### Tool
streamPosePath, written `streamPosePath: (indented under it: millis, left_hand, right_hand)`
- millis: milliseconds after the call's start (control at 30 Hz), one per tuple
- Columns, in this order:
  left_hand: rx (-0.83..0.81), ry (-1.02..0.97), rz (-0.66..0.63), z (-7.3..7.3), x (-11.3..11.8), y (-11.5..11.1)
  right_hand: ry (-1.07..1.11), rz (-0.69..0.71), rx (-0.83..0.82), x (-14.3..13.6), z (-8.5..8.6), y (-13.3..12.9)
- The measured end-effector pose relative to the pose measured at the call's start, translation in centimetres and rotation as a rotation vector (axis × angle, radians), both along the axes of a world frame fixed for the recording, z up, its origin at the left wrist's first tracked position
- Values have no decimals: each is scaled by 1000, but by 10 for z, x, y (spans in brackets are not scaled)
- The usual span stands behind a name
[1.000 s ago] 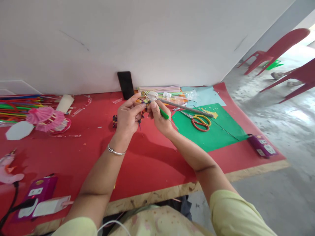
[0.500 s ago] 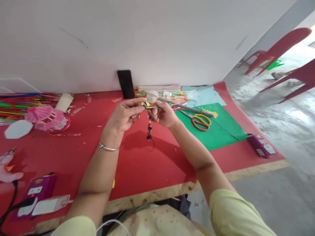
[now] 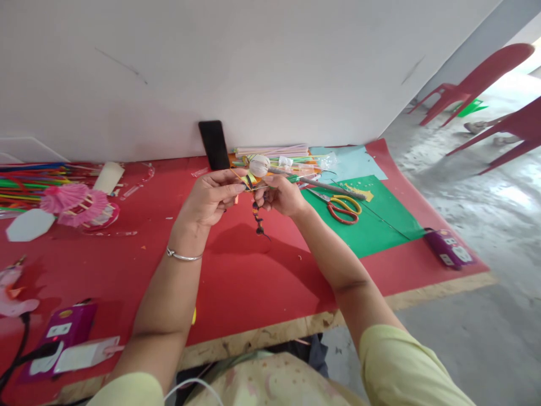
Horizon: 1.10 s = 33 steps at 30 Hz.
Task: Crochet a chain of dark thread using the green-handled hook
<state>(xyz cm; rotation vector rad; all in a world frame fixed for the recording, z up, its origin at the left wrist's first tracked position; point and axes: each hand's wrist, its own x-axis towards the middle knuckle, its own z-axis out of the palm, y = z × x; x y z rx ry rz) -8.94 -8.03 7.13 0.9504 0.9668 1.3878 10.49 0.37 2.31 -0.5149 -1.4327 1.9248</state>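
My left hand point(image 3: 211, 197), a silver bangle on its wrist, pinches one end of a dark strip with yellow and orange bits. My right hand point(image 3: 281, 194) closes its fingers around the other side of this piece, close to a thin stick with a green part point(image 3: 292, 179). A twisted dark and orange strand point(image 3: 257, 219) hangs below the fingers over the red table cover point(image 3: 253, 287). Just beyond the hands is a round white ball point(image 3: 259, 165), beside a grey rod point(image 3: 323, 185). The exact fingertip contact is too small to make out.
Scissors point(image 3: 344, 208) lie on a green sheet point(image 3: 372, 231) at the right. A phone point(image 3: 213, 145) leans on the wall. Pink paper fans point(image 3: 78, 206) and colourful stems point(image 3: 25, 180) are at the left. Purple power strips point(image 3: 448, 248) sit near both table ends.
The hanging strand has swung, its lower tip now pointing right. My right hand has shifted slightly left, and the thin stick between the hands has changed its angle.
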Motion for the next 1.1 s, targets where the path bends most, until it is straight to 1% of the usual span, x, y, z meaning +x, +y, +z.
streamPosePath:
  millis: [133, 300, 367, 433, 500, 567, 633, 700, 800, 900, 1000, 1100]
  left_hand:
    - [8, -12, 50, -1, 1, 2]
    - [71, -12, 174, -5, 4, 4]
    - [96, 1, 211, -5, 6, 4]
    - [106, 4, 217, -4, 8, 3]
    - [95, -41, 188, -2, 9, 2]
    - [45, -122, 126, -1, 8, 2]
    - [-40, -194, 33, -1, 5, 3]
    - [-121, -238, -61, -1, 0, 4]
    - [-173, -250, -145, -1, -10, 6]
    - [-174, -187, -169, 0, -19, 6]
    - [-135, -130, -142, -1, -25, 6]
    - [-100, -108, -125, -3, -27, 6]
  right_hand:
    - [-31, -124, 161, 2, 3, -6]
    - [-97, -268, 346, 3, 19, -26]
    - [-132, -340, 483, 2, 24, -33]
    - [-179, -419, 683, 1, 25, -37]
    - [-230, -499, 898, -1, 20, -39]
    - [-283, -558, 1066, -3, 12, -38]
    - [-328, -592, 1172, -3, 3, -35]
    - [-332, -575, 1247, -2, -2, -30]
    - [-254, -450, 1323, 3, 2, -21]
    - [-198, -331, 1332, 10, 15, -17]
    - [-207, -292, 1239, 15, 29, -20]
    - [-185, -229, 1057, 17, 37, -26]
